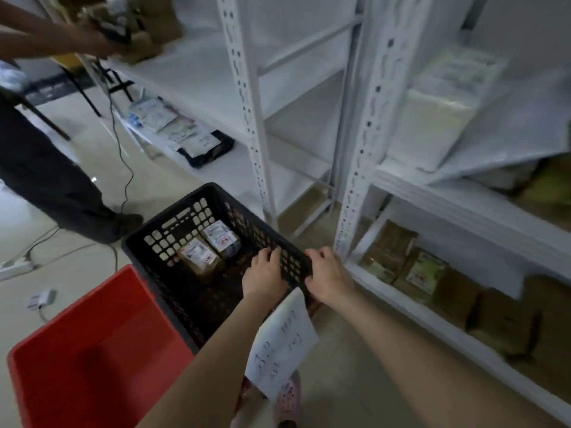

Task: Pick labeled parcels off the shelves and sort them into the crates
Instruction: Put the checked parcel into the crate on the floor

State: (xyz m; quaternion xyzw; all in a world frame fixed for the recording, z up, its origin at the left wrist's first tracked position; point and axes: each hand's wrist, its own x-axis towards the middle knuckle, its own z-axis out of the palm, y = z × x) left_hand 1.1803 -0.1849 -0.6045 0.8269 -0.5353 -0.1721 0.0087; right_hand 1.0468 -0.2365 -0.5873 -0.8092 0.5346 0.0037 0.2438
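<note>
Head view looks down on a pale floor [355,372] crossed by dark cables [127,180], with white metal shelving [367,125] along the right. Both hands hold the black crate [173,210] by its right wall: the left hand [264,274] has its fingers bent against the perforated inside, and the right hand [329,278] curls its fingers over the rim. Two labeled parcels [197,256] lie on the crate's bottom. Brown parcels [386,251] sit on the lowest shelf, and a red crate [92,350] stands just beside the black one.
</note>
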